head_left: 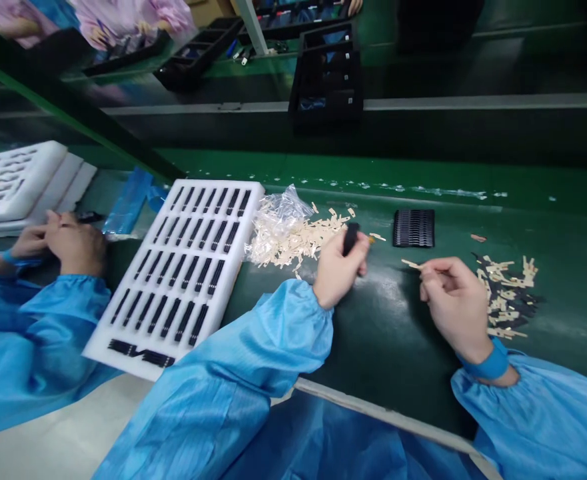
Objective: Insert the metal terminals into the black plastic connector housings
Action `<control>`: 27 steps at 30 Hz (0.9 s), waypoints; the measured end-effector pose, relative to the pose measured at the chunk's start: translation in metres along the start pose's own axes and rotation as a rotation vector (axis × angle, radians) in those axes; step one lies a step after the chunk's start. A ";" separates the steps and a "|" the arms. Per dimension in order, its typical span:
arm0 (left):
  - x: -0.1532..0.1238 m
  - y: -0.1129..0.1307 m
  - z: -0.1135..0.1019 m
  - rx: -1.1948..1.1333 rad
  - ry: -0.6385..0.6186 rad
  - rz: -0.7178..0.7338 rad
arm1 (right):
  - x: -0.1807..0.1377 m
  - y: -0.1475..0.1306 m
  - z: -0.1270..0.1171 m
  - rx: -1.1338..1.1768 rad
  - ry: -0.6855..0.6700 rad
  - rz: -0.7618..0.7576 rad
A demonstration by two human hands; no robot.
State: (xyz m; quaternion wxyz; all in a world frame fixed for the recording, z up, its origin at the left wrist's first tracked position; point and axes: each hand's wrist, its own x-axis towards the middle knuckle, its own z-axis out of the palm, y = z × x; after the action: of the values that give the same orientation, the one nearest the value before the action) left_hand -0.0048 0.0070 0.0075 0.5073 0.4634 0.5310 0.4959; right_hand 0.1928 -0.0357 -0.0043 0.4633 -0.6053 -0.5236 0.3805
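Note:
My left hand (pixel 340 265) is closed around a small black part (pixel 350 239), with a yellowish tip showing past the fingers. A thin cream-coloured strip (pixel 411 265) is pinched between the thumb and fingers of my right hand (pixel 454 299). Just left of my left hand lies a pile of similar cream pieces (pixel 298 243), partly under a clear plastic bag (pixel 286 210). Beyond and between my hands sits a row of black parts (pixel 414 229) set side by side. Cream and black scraps (pixel 510 293) lie scattered to the right of my right hand.
A white foam tray (pixel 143 240) with rows of black parts stands on the left. Past it, a co-worker's hands (pixel 68 243) are beside stacked white trays (pixel 23 187). Black trays (pixel 327 73) lie across the line, near people in pink sleeves. A green beam (pixel 73 100) slants overhead.

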 end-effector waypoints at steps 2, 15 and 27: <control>0.010 0.005 -0.005 -0.186 0.200 -0.006 | 0.002 0.001 0.002 -0.046 0.003 -0.005; -0.021 0.001 0.017 -0.344 -0.099 -0.064 | 0.007 -0.009 0.016 -0.321 -0.152 -0.463; 0.025 -0.014 0.017 -0.515 0.039 -0.096 | 0.003 0.006 0.006 -0.103 0.096 -0.159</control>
State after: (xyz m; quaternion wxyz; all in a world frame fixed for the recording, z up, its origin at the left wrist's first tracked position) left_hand 0.0107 0.0319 -0.0085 0.6210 0.2838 0.4186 0.5989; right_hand 0.1889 -0.0322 -0.0118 0.4849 -0.6023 -0.5660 0.2859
